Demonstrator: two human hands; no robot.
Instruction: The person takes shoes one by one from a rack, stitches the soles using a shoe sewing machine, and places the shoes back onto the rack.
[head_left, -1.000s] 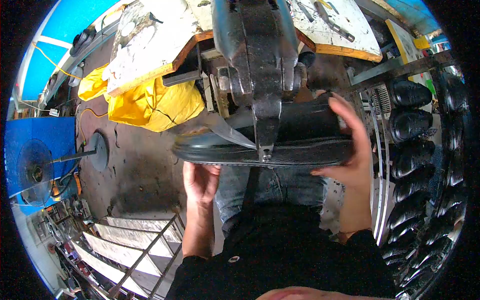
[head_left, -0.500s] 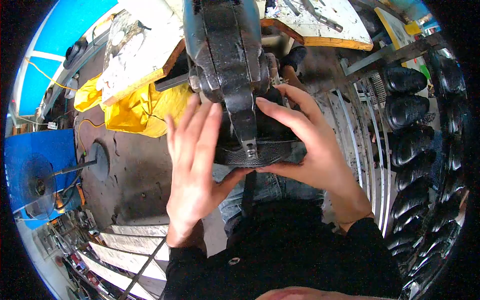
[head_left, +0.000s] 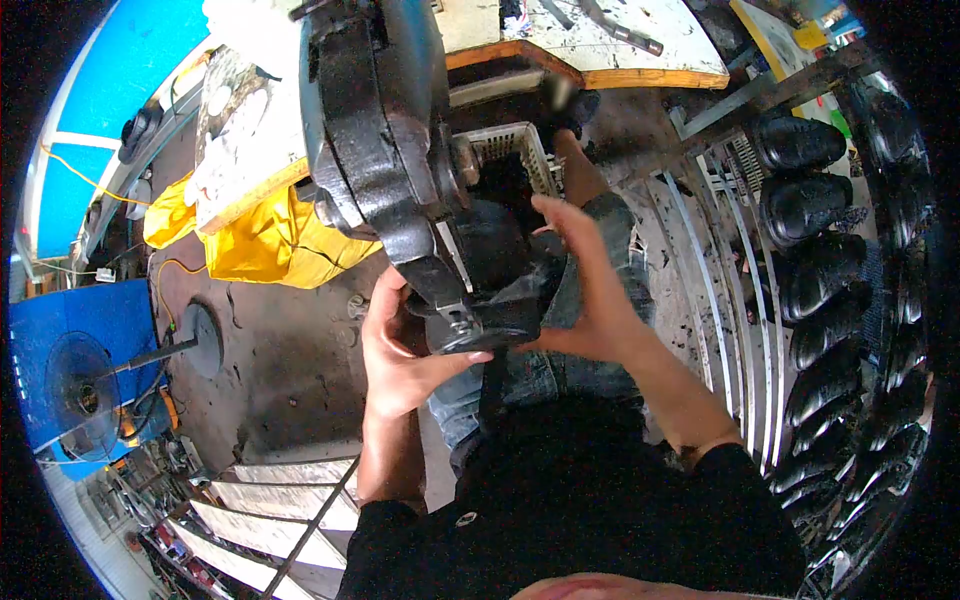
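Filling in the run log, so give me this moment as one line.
left hand: holding black shoe | right hand: spread, thumb at shoe | machine arm: tip at shoe | racked shoes: at right

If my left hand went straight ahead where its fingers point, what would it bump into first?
Probably the dark machine arm, just past the fingertips of your left hand at the black shoe. Depth is unclear from one view, so the hand might slip underneath.

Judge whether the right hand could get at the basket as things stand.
Probably yes, once off the shoe: the basket shows its right rim clear of the machine, beyond the right hand; depth unclear.
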